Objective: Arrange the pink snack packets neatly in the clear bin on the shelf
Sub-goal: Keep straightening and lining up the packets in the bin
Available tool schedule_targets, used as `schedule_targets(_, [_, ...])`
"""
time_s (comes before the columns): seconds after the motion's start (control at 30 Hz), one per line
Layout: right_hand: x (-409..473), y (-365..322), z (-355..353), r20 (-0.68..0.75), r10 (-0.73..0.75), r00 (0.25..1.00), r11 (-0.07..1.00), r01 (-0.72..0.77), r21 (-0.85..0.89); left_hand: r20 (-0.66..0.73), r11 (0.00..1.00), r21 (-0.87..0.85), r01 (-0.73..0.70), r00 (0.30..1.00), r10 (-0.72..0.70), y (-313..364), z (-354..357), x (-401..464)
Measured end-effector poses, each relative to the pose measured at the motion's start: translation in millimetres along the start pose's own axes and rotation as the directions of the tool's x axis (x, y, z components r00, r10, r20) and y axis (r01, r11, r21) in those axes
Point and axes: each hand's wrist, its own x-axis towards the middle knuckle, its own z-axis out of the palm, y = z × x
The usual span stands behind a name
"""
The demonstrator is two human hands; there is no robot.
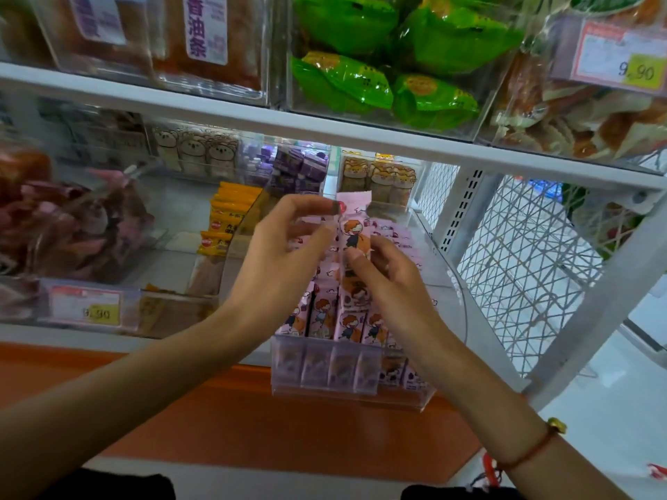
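I see both forearms reaching forward, my left hand raised with fingers curled in a pinch, my right hand likewise pinching, thumb up.

White metal shelving with wire-mesh side panel over pale floor.

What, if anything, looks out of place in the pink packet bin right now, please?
One pink packet, pinched by both the left hand and right hand, stands raised above the upright rows in the clear bin. Nothing looks spilled.
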Motion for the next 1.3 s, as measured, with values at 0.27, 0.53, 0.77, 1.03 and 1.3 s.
schedule_targets(0.27, [-1, 3, -5, -0.021, 0.047, 0.999, 0.983, -0.042, 0.181, 0.297, 0.965, 0.232, -0.12, 0.954, 0.047, -8, 12, -9])
schedule_targets(0.53, [-10, -9, -15, -0.239, -0.239, 0.941, 0.971, 0.237, -0.035, 0.266, 0.96, 0.251, -0.123, 0.962, 0.054, -3, 16, -4])
schedule_targets(0.77, [-12, -14, -24, -0.177, -0.109, 0.978, 0.992, 0.119, 0.045, 0.378, 0.88, -0.157, 0.448, 0.85, -0.366, 10, 13, 4])
schedule_targets(1.03, [-14, -13, -26, -0.105, -0.101, 0.989, 0.994, 0.104, 0.025, 0.421, 0.885, -0.133, 0.446, 0.834, -0.357, 8, 7, 7])
schedule_targets(1.3, [-14, -7, -26, -0.118, -0.268, 0.956, 0.961, 0.257, -0.104, 0.364, 0.998, -0.041, -0.042, 0.93, 0.054, 11, 6, 1])
